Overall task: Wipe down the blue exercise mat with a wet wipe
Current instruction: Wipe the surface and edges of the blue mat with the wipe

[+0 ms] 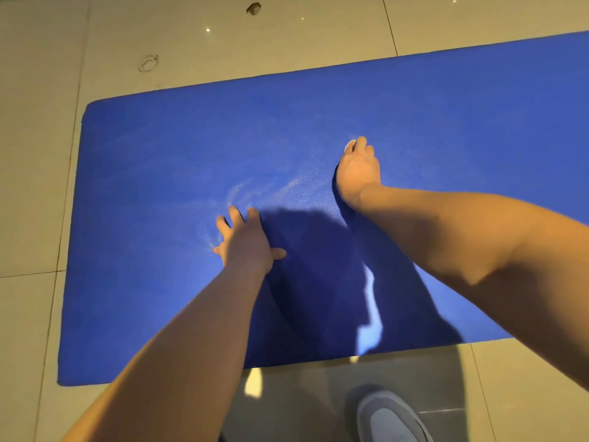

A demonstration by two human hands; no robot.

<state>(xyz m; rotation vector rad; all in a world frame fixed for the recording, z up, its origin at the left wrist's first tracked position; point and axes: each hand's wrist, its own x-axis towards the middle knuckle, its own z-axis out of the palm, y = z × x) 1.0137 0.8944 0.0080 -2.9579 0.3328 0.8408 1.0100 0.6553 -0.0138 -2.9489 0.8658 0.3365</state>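
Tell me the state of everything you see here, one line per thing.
mat: unrolled flat on the floor, with pale damp-looking streaks near the middle.
wipe: bunched under the right hand, only a white edge showing.
right hand: holds the wipe, pressing it on the mat.
left hand: fingers spread, resting flat on the mat.
shoe: on the floor, just off the mat's near edge.

The blue exercise mat (159, 154) was laid flat on the tiled floor (38, 186), marked with pale damp swirls near its middle, and a white wet wipe (351, 143) was held against it, right of centre, by the right hand (358, 167).
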